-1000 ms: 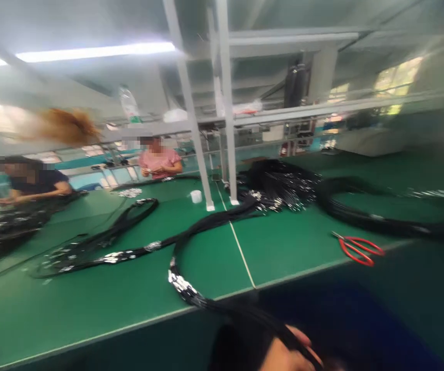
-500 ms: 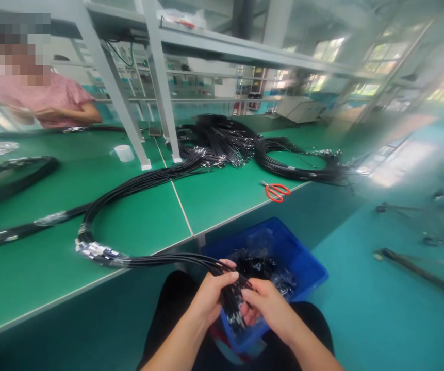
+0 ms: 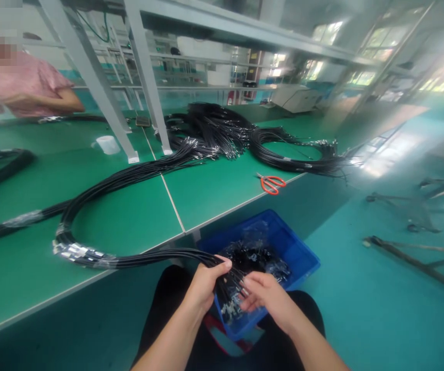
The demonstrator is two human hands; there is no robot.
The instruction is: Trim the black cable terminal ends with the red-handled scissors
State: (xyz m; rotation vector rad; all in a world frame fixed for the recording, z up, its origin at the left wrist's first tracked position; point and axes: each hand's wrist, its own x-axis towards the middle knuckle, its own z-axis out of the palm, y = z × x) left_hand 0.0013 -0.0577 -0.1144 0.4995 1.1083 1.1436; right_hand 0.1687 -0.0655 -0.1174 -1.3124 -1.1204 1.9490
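My left hand (image 3: 206,282) is closed round a bundle of black cables (image 3: 160,257), thumb on top, near their end. The bundle curves back onto the green table, where clear wrap and white labels (image 3: 80,253) bind it. Beyond the left hand the loose cable ends fan out, with small metal tips (image 3: 231,310). My right hand (image 3: 266,294) pinches at a few of these ends, its fingers bent round them; exactly how many it grips is hidden. Both hands are above the near side of a blue bin (image 3: 299,273) holding dark parts and clear plastic.
Red-handled scissors (image 3: 271,184) lie near the edge of the green table (image 3: 129,211). Behind are a pile of black cables (image 3: 214,126), a coiled bundle (image 3: 283,164) and a white cup (image 3: 108,145). Shelf posts (image 3: 148,77) stand on the table. A person (image 3: 24,87) sits across at left.
The view has shifted, so the table things sit further left and slightly higher. My right hand has moved a little away from my left, and the cable ends between them are more spread.
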